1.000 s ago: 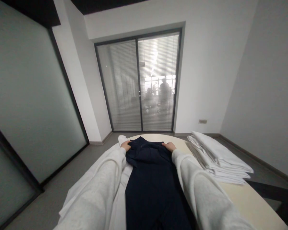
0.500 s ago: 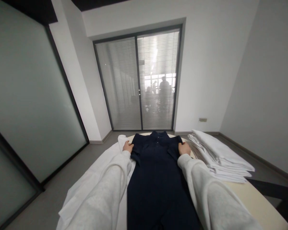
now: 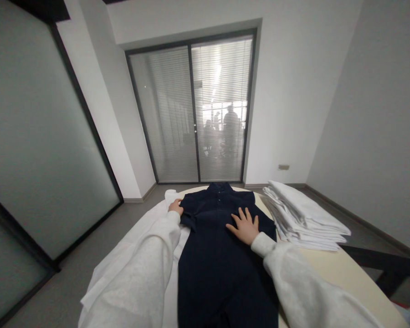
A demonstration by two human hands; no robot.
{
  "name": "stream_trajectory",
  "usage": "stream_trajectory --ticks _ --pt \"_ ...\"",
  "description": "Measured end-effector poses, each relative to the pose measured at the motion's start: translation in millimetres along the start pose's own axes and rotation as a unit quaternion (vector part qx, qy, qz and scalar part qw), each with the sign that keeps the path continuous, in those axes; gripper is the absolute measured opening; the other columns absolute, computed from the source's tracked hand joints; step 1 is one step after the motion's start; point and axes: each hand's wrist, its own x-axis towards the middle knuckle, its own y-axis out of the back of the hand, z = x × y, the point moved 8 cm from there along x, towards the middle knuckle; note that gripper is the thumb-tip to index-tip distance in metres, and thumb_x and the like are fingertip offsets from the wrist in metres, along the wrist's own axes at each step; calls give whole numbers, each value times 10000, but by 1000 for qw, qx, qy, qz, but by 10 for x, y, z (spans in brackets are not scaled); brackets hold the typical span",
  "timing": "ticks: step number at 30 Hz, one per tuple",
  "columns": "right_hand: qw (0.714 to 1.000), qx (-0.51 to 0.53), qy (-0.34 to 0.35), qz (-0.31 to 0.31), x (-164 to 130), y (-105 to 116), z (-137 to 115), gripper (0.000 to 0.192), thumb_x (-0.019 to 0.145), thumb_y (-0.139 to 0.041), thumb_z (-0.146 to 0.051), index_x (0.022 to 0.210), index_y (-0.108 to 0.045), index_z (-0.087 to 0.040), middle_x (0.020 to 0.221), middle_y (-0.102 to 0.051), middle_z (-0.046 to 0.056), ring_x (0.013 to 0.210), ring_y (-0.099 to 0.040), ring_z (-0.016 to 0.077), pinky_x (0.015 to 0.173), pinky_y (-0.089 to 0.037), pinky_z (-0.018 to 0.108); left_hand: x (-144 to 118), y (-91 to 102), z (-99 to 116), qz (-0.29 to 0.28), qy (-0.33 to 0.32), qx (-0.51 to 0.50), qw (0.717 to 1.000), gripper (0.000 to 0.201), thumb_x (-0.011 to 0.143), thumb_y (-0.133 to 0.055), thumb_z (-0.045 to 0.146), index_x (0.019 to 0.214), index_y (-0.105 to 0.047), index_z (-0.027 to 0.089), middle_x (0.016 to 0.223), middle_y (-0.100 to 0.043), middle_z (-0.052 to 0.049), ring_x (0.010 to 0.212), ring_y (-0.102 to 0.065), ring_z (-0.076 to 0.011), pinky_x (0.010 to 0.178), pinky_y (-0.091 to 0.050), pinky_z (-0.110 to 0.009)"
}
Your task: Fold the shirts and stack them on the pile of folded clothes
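A dark navy short-sleeved shirt with a collar and button placket lies spread out, front up, its collar at the far edge. My left hand pinches the edge of its left-side sleeve. Over the chest, right of the placket, my right hand lies with its fingers spread, palm down and holding nothing. The sleeve on the right spreads out beyond that hand. A white cloth sits under the shirt's left side and my left forearm.
A stack of folded white cloths stands on the right of the pale round-edged table. A dark bar runs beside the table at the right. Beyond are a glass door with blinds and blurred figures behind it.
My right hand has let go of the right sleeve and moved inward and down onto the shirt's chest, fingers now spread. My left hand stays at its sleeve. The view has shifted slightly.
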Motion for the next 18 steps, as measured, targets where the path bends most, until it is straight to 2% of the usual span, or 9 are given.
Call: stream_trajectory --ticks 4,8,10,12,13,15,17,18 --pt "996 18 54 -70 -302 -146 -109 770 739 -327 -734 1356 -356 -275 1476 -165 101 1335 -31 376 996 -120 606 -88 92 -113 29 20 21 999 431 716 -551 162 1147 -550 176 1067 -619 -110 1048 -554 -243 888 -396 -297" --pt "993 -2 113 -45 -424 -189 -143 749 775 -260 -719 1384 -295 -283 1476 -160 107 1340 -40 356 1021 -61 585 -208 194 -86 43 23 39 998 426 720 -577 205 1142 -560 144 1117 -576 -141 1114 -497 -263 942 -364 -320" --pt "989 -8 144 -41 -387 -192 -121 727 790 -252 -705 1386 -286 -290 1476 -160 99 1345 -51 335 1032 -61 568 -326 318 81 73 -22 40 996 455 726 -587 260 1170 -544 170 1209 -519 -130 1180 -430 -273 986 -323 -347" --pt "986 -9 161 -50 -311 -191 -72 715 793 -265 -698 1385 -280 -298 1477 -160 85 1348 -59 318 1040 -73 552 -530 401 402 73 -138 21 987 436 737 -586 299 1163 -555 214 1250 -499 -87 1202 -402 -261 1010 -298 -351" --pt "984 -8 167 -55 -274 -185 -49 709 794 -277 -692 1385 -279 -301 1478 -160 79 1349 -61 311 1044 -76 546 -675 376 593 32 -215 -2 976 402 754 -573 315 1145 -571 222 1230 -522 -65 1181 -426 -237 1010 -301 -324" --pt "983 0 175 -63 -228 -159 -16 691 798 -311 -672 1381 -290 -301 1477 -170 74 1350 -70 303 1048 -77 540 -1034 207 902 -126 -328 -62 934 323 801 -525 359 1081 -617 228 1125 -604 -25 1083 -513 -186 960 -349 -254" --pt "981 20 183 -63 -241 -111 -12 656 802 -369 -629 1367 -324 -298 1471 -193 72 1349 -86 301 1047 -82 545 -1388 3 1045 -285 -358 -89 885 321 806 -518 408 1036 -651 227 1024 -655 -9 987 -572 -170 890 -393 -226" --pt "979 35 190 -62 -270 -82 -23 628 801 -406 -598 1351 -358 -298 1465 -218 69 1348 -101 299 1047 -91 545 -1533 -84 1069 -345 -359 -91 862 336 784 -551 418 1036 -655 223 991 -666 -8 950 -587 -167 857 -407 -217"
